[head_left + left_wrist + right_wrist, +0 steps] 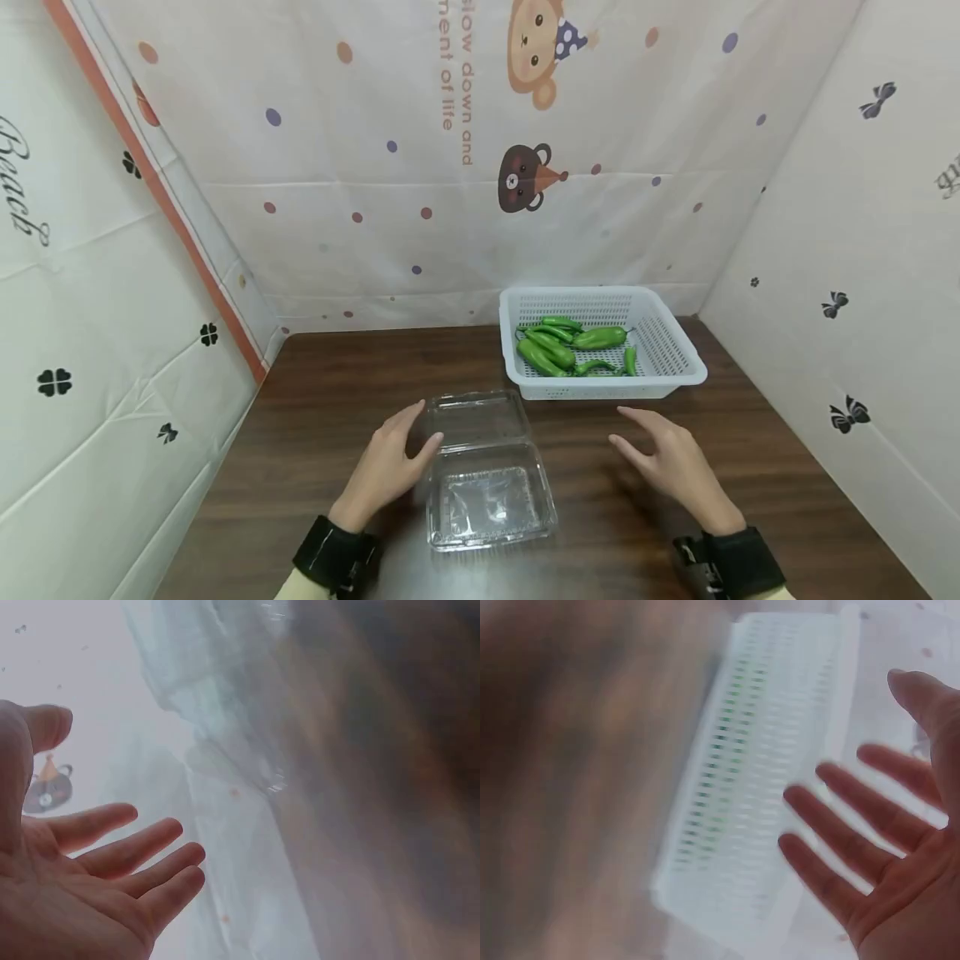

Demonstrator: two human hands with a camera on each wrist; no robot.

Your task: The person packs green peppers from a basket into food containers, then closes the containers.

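A clear plastic clamshell box [486, 475] lies open on the dark wooden table [315, 392], its lid hinged back toward the far side. My left hand [390, 462] hovers at the box's left edge with fingers straight; whether it touches the box I cannot tell. In the left wrist view the left hand [90, 877] is open, and the box [217, 712] shows as a pale blur. My right hand [663, 458] is open over the table, right of the box, holding nothing. A white slotted basket [675, 346] behind it holds several green peppers [570, 346]. The right wrist view shows the right hand [877, 855] spread before the basket [757, 787].
Patterned white cloth walls [420, 167] close in the table on the left, back and right. Bare wood lies left of the box and at the front right.
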